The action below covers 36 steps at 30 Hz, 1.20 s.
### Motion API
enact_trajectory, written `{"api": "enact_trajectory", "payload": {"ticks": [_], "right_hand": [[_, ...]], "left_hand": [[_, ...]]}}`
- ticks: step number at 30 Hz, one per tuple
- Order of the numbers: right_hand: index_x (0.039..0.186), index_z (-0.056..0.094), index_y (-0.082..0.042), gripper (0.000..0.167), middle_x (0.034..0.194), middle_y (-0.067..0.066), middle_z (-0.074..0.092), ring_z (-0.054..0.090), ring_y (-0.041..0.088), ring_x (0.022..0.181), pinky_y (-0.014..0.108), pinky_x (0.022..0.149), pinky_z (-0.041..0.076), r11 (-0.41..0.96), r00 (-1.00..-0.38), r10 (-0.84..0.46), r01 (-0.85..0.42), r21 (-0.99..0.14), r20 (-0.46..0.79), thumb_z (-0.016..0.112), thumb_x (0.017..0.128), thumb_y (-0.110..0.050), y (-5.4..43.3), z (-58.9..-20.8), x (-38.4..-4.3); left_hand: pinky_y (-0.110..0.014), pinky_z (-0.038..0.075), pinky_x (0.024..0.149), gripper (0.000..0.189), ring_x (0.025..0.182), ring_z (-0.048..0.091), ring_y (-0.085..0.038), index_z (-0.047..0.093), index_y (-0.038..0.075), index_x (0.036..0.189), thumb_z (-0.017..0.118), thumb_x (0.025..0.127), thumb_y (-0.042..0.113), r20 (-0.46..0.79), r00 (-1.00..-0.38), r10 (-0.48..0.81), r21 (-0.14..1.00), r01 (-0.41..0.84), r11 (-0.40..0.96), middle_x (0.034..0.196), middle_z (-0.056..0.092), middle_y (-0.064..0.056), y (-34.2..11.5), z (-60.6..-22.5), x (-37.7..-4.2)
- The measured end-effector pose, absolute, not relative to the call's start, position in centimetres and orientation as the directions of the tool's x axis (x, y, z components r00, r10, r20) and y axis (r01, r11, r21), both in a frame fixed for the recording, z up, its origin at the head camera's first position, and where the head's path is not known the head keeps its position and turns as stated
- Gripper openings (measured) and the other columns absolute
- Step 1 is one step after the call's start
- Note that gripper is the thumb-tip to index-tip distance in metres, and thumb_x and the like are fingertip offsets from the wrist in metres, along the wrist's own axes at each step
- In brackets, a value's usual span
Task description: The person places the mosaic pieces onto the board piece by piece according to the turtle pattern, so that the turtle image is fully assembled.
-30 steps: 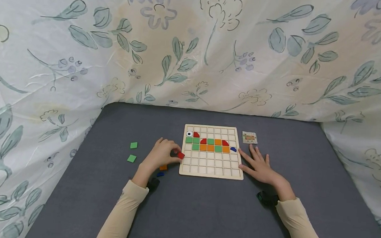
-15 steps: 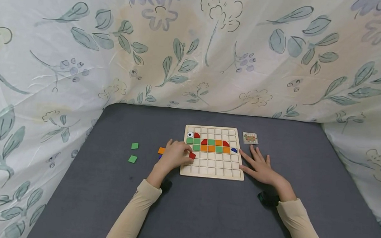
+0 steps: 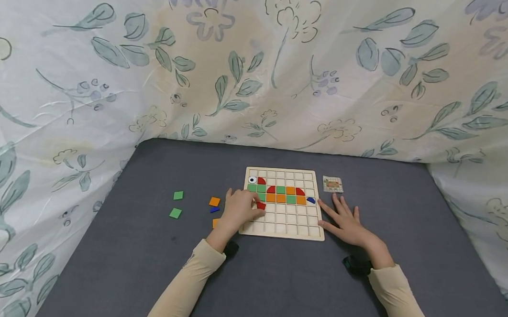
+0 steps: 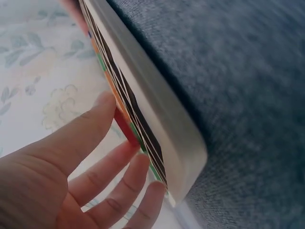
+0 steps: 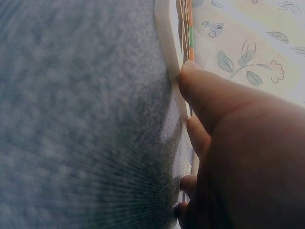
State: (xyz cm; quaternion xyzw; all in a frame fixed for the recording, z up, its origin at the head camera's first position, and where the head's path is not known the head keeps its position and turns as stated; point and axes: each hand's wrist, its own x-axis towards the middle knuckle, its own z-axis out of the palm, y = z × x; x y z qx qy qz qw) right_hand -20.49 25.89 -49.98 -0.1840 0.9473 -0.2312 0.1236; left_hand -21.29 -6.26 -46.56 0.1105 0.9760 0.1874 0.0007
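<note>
A wooden grid board point(image 3: 294, 220) lies on the grey cloth, with green, orange, red and blue tiles set in its upper rows. Over the board's left part, my left hand point(image 3: 239, 209) pinches a red tile point(image 3: 261, 206) between thumb and index finger, just below the tiled rows. The left wrist view shows this red tile point(image 4: 125, 126) tilted close to the board's surface. With fingers spread, my right hand point(image 3: 348, 224) touches the board's right edge; its thumb point(image 5: 195, 81) rests on the rim in the right wrist view.
Two green tiles point(image 3: 178, 195) lie at the far left. Nearer the board are an orange tile point(image 3: 215, 201), a blue piece point(image 3: 214, 209) and another orange tile point(image 3: 215, 222), partly behind the left wrist. A small picture card point(image 3: 332, 184) lies beyond the right hand.
My left hand has moved right with the red tile, from the board's left edge to over the grid. The loose orange and blue pieces have come into view. My right hand stays in place.
</note>
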Motion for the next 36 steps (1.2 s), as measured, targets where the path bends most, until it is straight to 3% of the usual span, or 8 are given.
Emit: {"api": "enact_trajectory", "payload": {"ticks": [5, 14, 25, 36], "right_hand": [[0.149, 0.022, -0.025, 0.067, 0.154, 0.022, -0.002, -0.009, 0.045, 0.139, 0.072, 0.099, -0.012, 0.829, -0.903, -0.403, -0.292, -0.477, -0.148, 0.048, 0.092, -0.049, 25.9, -49.9, -20.5], [0.148, 0.024, -0.026, 0.066, 0.153, 0.023, 0.0, -0.008, 0.044, 0.139, 0.071, 0.099, -0.012, 0.815, -0.907, -0.403, -0.293, -0.5, -0.125, 0.05, 0.092, -0.047, 25.9, -50.1, -20.3], [0.149, 0.021, -0.025, 0.067, 0.154, 0.022, -0.002, -0.009, 0.043, 0.139, 0.071, 0.099, -0.011, 0.825, -0.903, -0.405, -0.293, -0.483, -0.144, 0.048, 0.092, -0.048, 25.9, -50.0, -20.5], [0.148, 0.023, -0.024, 0.066, 0.153, 0.023, -0.001, -0.008, 0.045, 0.138, 0.072, 0.098, -0.011, 0.813, -0.904, -0.41, -0.302, -0.497, -0.122, 0.049, 0.092, -0.047, 25.8, -49.8, -20.3]], "left_hand": [[-0.062, 0.023, 0.105, 0.031, 0.087, 0.058, -0.025, 0.073, 0.018, 0.093, 0.078, 0.072, 0.04, 0.05, -0.978, 0.201, 0.358, 0.206, 0.911, 0.066, 0.059, 0.005, -6.1, -46.7, -21.3], [-0.063, 0.021, 0.105, 0.019, 0.075, 0.054, -0.018, 0.073, 0.019, 0.088, 0.077, 0.075, 0.033, 0.079, -0.97, 0.231, 0.396, 0.244, 0.885, 0.063, 0.056, 0.007, -6.2, -46.7, -21.3], [-0.064, 0.021, 0.105, 0.019, 0.074, 0.053, -0.017, 0.073, 0.018, 0.087, 0.076, 0.075, 0.033, 0.073, -0.969, 0.235, 0.414, 0.244, 0.877, 0.063, 0.056, 0.007, -6.4, -46.7, -21.5], [-0.062, 0.022, 0.106, 0.015, 0.075, 0.054, -0.018, 0.073, 0.02, 0.087, 0.077, 0.075, 0.029, 0.045, -0.98, 0.191, 0.395, 0.193, 0.898, 0.065, 0.054, 0.005, -7.3, -46.6, -22.1]]}}
